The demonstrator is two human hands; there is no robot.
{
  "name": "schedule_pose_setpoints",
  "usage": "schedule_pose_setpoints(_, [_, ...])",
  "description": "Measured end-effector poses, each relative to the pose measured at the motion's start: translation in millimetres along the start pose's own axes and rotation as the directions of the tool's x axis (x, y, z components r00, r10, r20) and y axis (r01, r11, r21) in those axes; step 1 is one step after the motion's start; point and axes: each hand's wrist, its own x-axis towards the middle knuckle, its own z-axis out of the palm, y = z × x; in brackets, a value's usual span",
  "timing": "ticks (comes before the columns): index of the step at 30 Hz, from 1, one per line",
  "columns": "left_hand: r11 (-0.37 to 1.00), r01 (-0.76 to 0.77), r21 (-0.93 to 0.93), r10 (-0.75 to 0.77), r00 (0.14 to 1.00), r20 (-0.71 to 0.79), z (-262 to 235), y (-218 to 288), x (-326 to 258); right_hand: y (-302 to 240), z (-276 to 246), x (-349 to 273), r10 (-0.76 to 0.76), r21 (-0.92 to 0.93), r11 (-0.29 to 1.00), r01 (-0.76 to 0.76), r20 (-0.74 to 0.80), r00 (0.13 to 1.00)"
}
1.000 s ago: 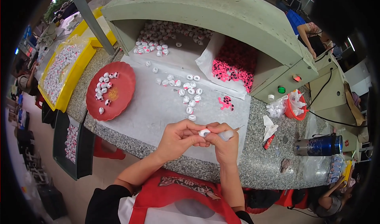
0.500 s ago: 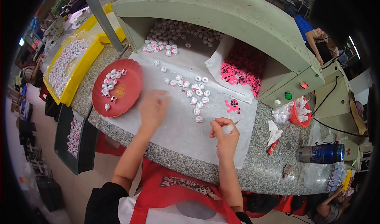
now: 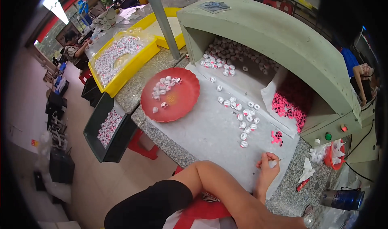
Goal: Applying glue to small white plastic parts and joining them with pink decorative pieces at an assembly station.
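My right hand [image 3: 267, 171] is closed around a small white tool [image 3: 273, 163] with a thin pointed tip, low over the white sheet [image 3: 202, 138]. My left arm crosses in front of me to the right. My left hand [image 3: 295, 222] is at the lower edge, its fingers not readable. Several small white round pieces [image 3: 243, 124] with pink marks lie on the sheet, beyond my right hand. A small heap of pink and black bits [image 3: 277, 138] is just beyond that hand. At left a scalloped red plate [image 3: 182, 107] holds similar white pieces and tiny yellowish bits.
A grey-green cabinet [image 3: 258, 24] stands behind, stocked with white pieces and pink bits. Yellow tray [image 3: 127, 75] and dark green bin [image 3: 95, 134] are at left. On the right are a red cup [image 3: 330, 160], crumpled tissue [image 3: 307, 169] and a blue bottle [image 3: 343, 199].
My left hand has left the area beside the red plate and swung across to the lower right. The right hand still grips the white tool. The view has shifted and turned leftward.
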Motion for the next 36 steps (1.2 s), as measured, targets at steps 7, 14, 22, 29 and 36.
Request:
schedule_pose_setpoints(7, [0.974, -0.202, 0.101, 0.129, 0.865, 0.485, -7, -32, 50, 3, 1, 3, 0.026, 0.038, 0.999, -0.026, 0.002, 1.000])
schedule_pose_setpoints(14, [0.918, -0.393, 0.064, 0.324, 0.831, 0.453, -1, -50, 77, -3, -1, 7, 0.025, 0.071, 0.997, -0.020, -0.075, 0.997])
schedule_pose_setpoints(22, [0.955, -0.254, -0.155, 0.297, 0.780, 0.551, 46, -104, 108, 5, -5, 9, -0.098, 0.031, 0.995, 0.100, -0.045, 0.994])
schedule_pose_setpoints(29, [0.948, -0.315, -0.044, 0.257, 0.677, 0.690, 43, -129, 121, 7, -17, 15, -0.032, 0.076, 0.996, 0.039, -0.090, 0.995])
schedule_pose_setpoints(36, [0.767, -0.601, 0.224, 0.209, 0.564, 0.799, 34, -134, 99, 7, -15, 14, 0.018, 0.152, 0.988, -0.012, -0.038, 0.999])
